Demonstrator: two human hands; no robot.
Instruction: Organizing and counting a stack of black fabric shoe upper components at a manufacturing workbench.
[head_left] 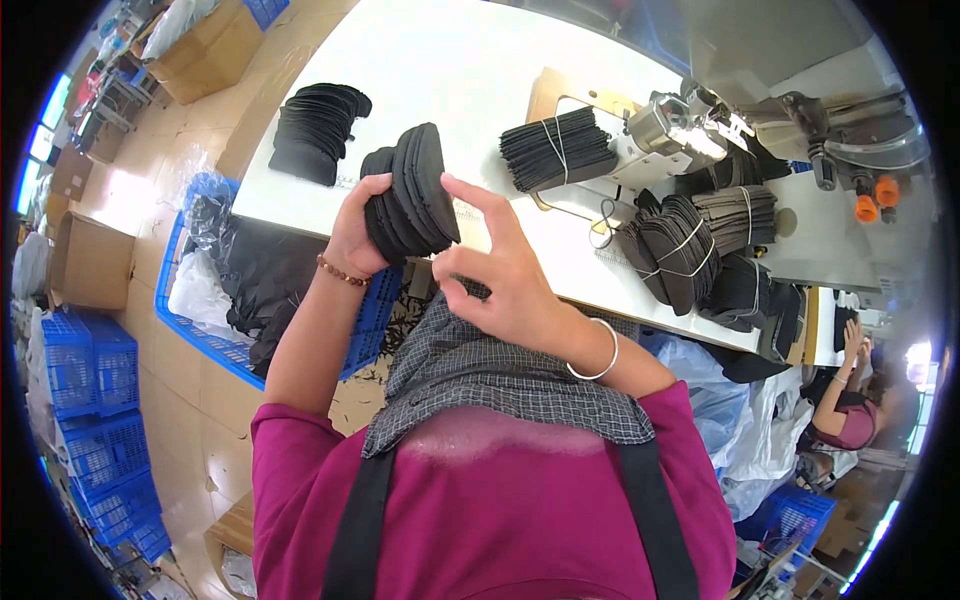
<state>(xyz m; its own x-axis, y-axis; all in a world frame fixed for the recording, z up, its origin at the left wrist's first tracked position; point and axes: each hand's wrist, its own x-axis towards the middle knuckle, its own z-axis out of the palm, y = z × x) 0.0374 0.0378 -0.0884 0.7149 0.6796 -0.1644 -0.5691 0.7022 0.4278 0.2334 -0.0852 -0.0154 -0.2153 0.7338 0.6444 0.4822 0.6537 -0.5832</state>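
Observation:
My left hand (352, 232) grips a thick stack of black half-moon fabric pieces (412, 190), held upright above the table's near edge. The thumb lies along the top left of the stack. My right hand (512, 282) is at the stack's right side with its fingers apart. Its index fingertip is at the edge of the outermost piece, and the lower fingers are slightly blurred near the bottom of the stack. Behind my left hand, a fanned pile of similar black pieces (318, 130) lies on the white table (430, 60).
A sewing machine (665, 130) stands at the right. Tied black bundles (560, 150) lie beside it, with more bundles (680, 250) nearer, by small scissors (604, 225). A blue crate (210, 345) of dark scraps sits below left. Another person (850, 400) works at far right.

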